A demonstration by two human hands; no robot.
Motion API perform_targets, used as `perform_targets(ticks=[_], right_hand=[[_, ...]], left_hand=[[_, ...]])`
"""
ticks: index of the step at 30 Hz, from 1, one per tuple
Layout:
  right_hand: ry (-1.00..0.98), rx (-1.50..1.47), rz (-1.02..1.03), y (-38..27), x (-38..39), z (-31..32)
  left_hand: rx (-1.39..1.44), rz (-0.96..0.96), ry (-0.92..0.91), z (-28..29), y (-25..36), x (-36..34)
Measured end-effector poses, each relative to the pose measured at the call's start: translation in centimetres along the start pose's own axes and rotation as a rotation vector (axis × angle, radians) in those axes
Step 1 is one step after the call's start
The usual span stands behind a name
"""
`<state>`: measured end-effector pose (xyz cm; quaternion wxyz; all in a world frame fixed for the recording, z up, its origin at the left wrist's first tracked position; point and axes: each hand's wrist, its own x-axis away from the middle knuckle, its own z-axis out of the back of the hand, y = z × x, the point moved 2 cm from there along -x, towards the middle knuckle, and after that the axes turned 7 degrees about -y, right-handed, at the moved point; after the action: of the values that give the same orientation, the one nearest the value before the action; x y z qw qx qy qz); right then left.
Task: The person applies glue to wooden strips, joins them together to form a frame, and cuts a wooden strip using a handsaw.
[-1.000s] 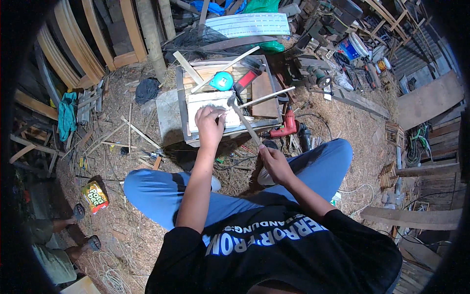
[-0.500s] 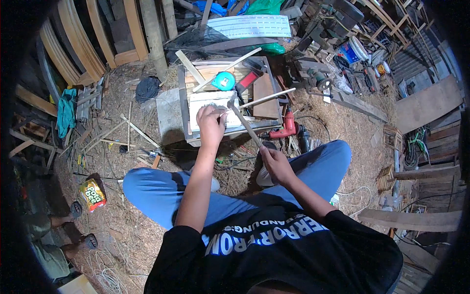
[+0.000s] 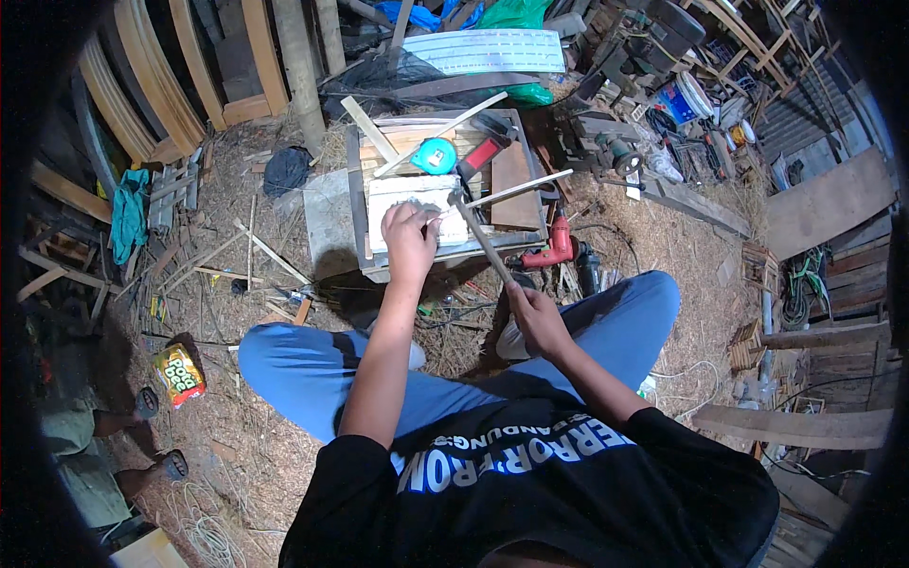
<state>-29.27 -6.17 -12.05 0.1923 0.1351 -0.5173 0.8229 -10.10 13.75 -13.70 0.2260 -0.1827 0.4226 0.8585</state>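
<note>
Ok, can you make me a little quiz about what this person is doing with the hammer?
1. True or false: the right hand grips the handle of the hammer.
2. What does the left hand rest on? A) the white board B) the red drill C) the teal tape measure
3. Fill in: the yellow snack packet lies on the ground to the person's ____.

Key: 1 true; 2 A; 3 left.
</note>
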Motion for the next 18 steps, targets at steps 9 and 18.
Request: perform_targets(ticks=[9,18], right_hand=[[0.083,0.02,0.134,-1.2,0.3,-0.3],[0.08,-0.029,0.149,-2.4,0.7,0.1]], left_hand=[[-0.027,-0.016,-0.012,-0.1,0.2,-0.1],[0.002,-0.016,-0.01,0.0,-0.1,0.0]])
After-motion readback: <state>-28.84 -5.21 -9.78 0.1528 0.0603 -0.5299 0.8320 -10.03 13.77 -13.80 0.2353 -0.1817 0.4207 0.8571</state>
